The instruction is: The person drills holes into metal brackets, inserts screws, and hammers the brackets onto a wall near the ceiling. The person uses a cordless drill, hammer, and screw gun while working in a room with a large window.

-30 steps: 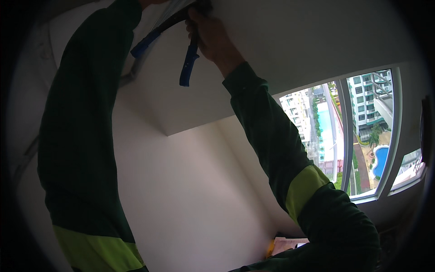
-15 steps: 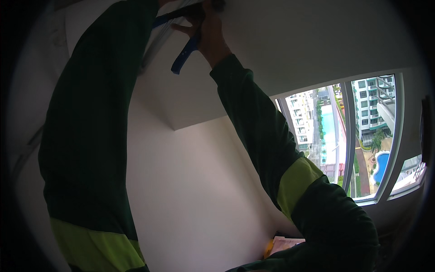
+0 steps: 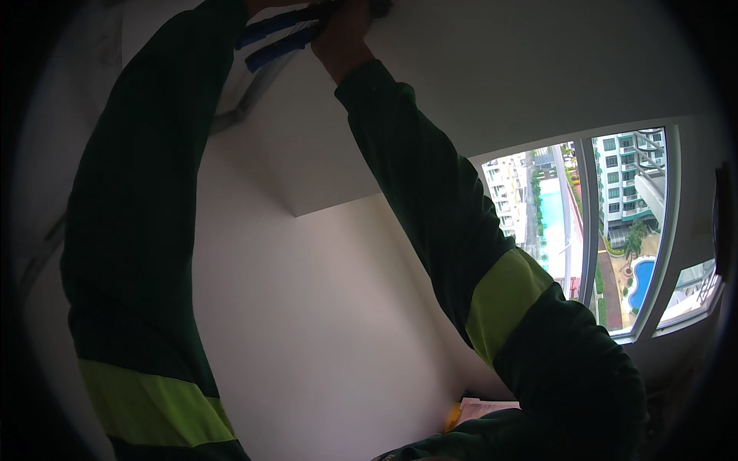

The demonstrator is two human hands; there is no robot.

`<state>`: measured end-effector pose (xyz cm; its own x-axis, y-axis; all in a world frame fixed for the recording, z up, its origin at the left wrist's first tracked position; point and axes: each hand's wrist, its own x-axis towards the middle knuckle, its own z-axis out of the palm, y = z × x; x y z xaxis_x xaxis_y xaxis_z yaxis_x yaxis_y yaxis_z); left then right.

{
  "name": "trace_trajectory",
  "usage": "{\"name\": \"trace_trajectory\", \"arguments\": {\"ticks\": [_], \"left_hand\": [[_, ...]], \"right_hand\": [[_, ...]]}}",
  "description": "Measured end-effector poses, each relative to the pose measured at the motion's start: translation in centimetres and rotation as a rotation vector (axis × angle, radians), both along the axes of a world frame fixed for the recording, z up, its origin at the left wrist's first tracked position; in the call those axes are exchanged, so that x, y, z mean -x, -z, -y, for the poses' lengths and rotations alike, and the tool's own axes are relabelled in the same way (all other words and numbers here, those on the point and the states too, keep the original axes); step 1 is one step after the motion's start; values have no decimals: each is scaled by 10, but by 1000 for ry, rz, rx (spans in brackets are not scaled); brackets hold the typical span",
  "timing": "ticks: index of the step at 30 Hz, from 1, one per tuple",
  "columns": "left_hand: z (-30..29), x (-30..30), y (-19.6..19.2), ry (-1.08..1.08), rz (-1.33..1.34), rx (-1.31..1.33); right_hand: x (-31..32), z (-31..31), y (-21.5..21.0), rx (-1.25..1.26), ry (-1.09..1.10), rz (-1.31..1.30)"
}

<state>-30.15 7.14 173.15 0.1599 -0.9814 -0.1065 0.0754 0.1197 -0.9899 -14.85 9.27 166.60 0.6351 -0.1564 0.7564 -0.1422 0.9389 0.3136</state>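
Overhead at the top edge, my right hand (image 3: pixel 344 42) is closed around a two-handled hand tool with blue grips (image 3: pixel 280 51), like large pliers or cutters. Its two handles lie nearly side by side, pointing down and left. The dark head is partly cut off by the upper edge. Only a strip of my left hand (image 3: pixel 269 3) shows beside the upper handle, its fingers out of view. Behind the tool, a grey metal strip or pipe (image 3: pixel 257 86) runs along the pale surface. Both arms are raised in dark green sleeves with lime bands.
A pale wall (image 3: pixel 307 307) fills the middle, under a boxed ceiling section (image 3: pixel 492 84). To the right stands a framed window (image 3: pixel 592 223) with buildings and a pool far below. A pinkish and yellow object (image 3: pixel 477 409) shows low behind my right arm.
The tool's handles have come closer together; the lower one swung up toward the upper. My right hand and both forearms have shifted slightly left, and my right hand a little higher.
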Motion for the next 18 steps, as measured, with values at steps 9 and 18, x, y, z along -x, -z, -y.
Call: {"name": "trace_trajectory", "arguments": {"ticks": [9, 18], "left_hand": [[-6, 29, 2, -69, 162, -105], [-3, 61, 15, -216, 46, -178]], "right_hand": [[11, 8, 13, 143, -59, -45], [8, -5, -1, -84, -67, 6]]}}
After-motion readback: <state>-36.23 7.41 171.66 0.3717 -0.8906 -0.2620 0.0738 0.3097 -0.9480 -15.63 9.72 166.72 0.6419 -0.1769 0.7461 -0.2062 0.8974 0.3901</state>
